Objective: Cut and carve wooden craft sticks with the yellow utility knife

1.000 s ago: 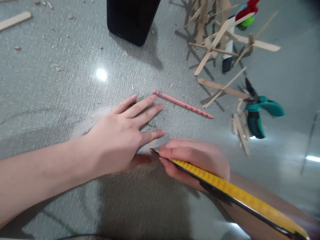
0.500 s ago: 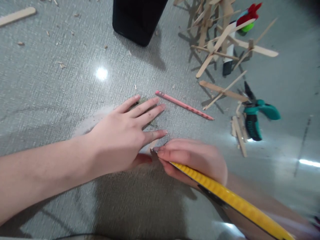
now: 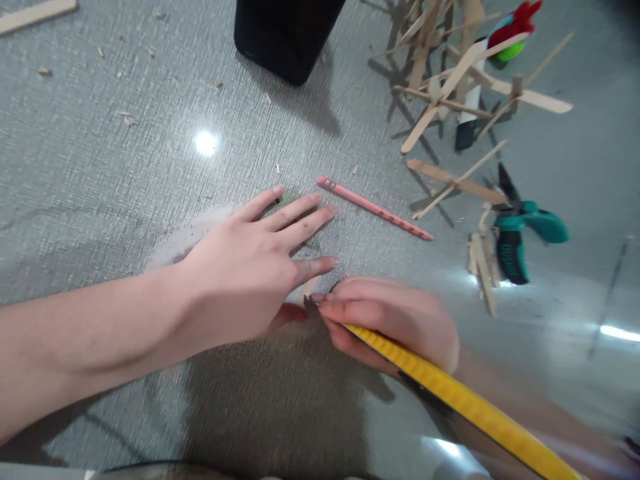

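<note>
My left hand (image 3: 250,260) lies palm down on the grey textured surface (image 3: 135,173), its fingers spread. A short pale piece of wooden stick (image 3: 311,288) shows between its index finger and thumb; the rest of it is hidden under the hand. Closed around a yellow utility knife (image 3: 465,393), my right hand (image 3: 390,320) pinches it close to the blade. The blade tip rests at the wooden piece, just beside my left thumb. Beyond my left fingertips lies a pink pencil (image 3: 377,210). Something greenish under the left fingers is mostly covered.
A black box-like object (image 3: 287,40) stands at the top. Crossed craft sticks (image 3: 443,100) form a structure at upper right, near a red fuzzy item (image 3: 520,20). Teal-handled pliers (image 3: 513,247) lie beside cut stick pieces (image 3: 483,267). One craft stick (image 3: 37,17) and wood chips lie upper left.
The view has shifted slightly, so the objects on the surface appear a little to the right. Both hands keep nearly the same pose, with the knife tip still at the wooden piece.
</note>
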`<state>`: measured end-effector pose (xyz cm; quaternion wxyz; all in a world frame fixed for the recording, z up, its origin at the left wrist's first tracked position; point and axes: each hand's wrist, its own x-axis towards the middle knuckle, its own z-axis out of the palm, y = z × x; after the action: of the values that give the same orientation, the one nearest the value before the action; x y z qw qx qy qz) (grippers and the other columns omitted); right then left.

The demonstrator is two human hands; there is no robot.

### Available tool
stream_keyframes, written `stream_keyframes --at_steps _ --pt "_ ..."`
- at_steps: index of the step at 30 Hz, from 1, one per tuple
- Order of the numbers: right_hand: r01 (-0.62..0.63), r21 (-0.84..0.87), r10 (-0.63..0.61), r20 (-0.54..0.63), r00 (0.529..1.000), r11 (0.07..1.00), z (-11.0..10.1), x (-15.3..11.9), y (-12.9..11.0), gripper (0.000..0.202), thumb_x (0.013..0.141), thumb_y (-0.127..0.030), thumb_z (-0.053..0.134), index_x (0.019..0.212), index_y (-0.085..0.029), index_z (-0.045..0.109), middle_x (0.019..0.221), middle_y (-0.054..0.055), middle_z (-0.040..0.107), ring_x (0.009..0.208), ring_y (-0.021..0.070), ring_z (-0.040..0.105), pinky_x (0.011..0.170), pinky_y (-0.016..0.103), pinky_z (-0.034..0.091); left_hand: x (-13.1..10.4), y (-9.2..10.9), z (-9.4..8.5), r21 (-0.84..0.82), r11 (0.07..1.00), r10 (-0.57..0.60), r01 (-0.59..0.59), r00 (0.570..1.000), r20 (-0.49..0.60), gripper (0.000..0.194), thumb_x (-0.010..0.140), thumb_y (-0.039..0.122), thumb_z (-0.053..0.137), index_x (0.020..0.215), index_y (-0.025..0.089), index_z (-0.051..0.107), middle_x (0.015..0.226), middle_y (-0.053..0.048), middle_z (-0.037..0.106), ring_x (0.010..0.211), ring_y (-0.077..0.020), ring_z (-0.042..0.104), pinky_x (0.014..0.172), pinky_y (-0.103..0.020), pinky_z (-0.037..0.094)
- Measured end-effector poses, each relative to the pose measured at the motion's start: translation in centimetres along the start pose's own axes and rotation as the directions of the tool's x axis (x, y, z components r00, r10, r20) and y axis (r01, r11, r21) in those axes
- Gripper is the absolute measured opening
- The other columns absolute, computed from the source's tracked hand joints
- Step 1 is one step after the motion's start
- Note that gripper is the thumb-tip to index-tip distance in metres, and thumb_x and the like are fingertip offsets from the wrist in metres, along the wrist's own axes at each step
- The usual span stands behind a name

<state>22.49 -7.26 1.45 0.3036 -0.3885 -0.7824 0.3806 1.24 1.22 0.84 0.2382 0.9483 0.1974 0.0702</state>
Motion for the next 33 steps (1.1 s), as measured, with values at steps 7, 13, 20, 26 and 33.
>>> stream_keyframes --at_steps 7,13,20,26,33 --pt "0.002 0.005 -0.002 0.021 1.0 1.0 -0.28 -0.02 -0.1 0.034 0.087 -0.004 0.064 0.116 -0.023 0.059 0.07 -0.003 0.064 0.062 0.0135 0.062 0.061 0.028 0.057 0.04 -0.02 0.02 -0.005 1.0 -0.002 0.002 1.0 -0.001 0.062 0.078 0.055 0.078 0.131 0.025 0.066 0.16 -0.011 0.042 0.149 -0.0386 0.036 0.123 -0.062 0.022" --pt "0.028 -0.037 -0.028 -0.007 1.0 0.999 0.01 -0.37 0.24 0.028 0.087 -0.007 0.065 0.11 -0.023 0.061 0.074 -0.001 0.068 0.063 0.0146 0.066 0.062 0.029 0.058 0.05 -0.1 0.13 0.021 1.0 0.004 -0.004 1.0 0.008 0.064 0.077 0.053 0.079 0.133 0.026 0.065 0.162 -0.011 0.039 0.15 -0.038 0.034 0.124 -0.06 0.021" --pt "-0.012 -0.128 0.009 -0.025 1.0 0.992 0.01 -0.4 -0.12 0.032 0.086 -0.005 0.065 0.11 -0.026 0.058 0.077 -0.002 0.071 0.066 0.0156 0.069 0.064 0.03 0.059 0.35 0.08 -0.32 0.048 0.999 -0.027 0.022 0.995 0.098 0.064 0.084 0.061 0.069 0.139 0.029 0.061 0.165 -0.01 0.033 0.153 -0.0354 0.028 0.125 -0.057 0.017" --pt "0.043 -0.183 -0.041 0.015 0.999 0.982 -0.2 -0.17 -0.13 0.03 0.087 -0.006 0.065 0.111 -0.022 0.057 0.083 0.002 0.072 0.07 0.0149 0.071 0.066 0.029 0.06 0.19 0.06 -0.08 0.062 0.998 -0.026 0.02 0.996 0.091 0.065 0.084 0.061 0.068 0.14 0.029 0.06 0.165 -0.009 0.032 0.153 -0.0358 0.03 0.126 -0.057 0.016" --pt "0.021 -0.128 -0.015 0.048 0.999 0.992 -0.2 -0.03 -0.38 0.022 0.094 -0.01 0.061 0.111 -0.024 0.059 0.072 -0.003 0.069 0.065 0.0135 0.067 0.063 0.027 0.057 0.26 0.05 -0.09 0.053 0.998 -0.029 0.024 0.995 0.093 0.063 0.084 0.059 0.068 0.14 0.03 0.06 0.165 -0.011 0.031 0.153 -0.0338 0.028 0.125 -0.056 0.017"
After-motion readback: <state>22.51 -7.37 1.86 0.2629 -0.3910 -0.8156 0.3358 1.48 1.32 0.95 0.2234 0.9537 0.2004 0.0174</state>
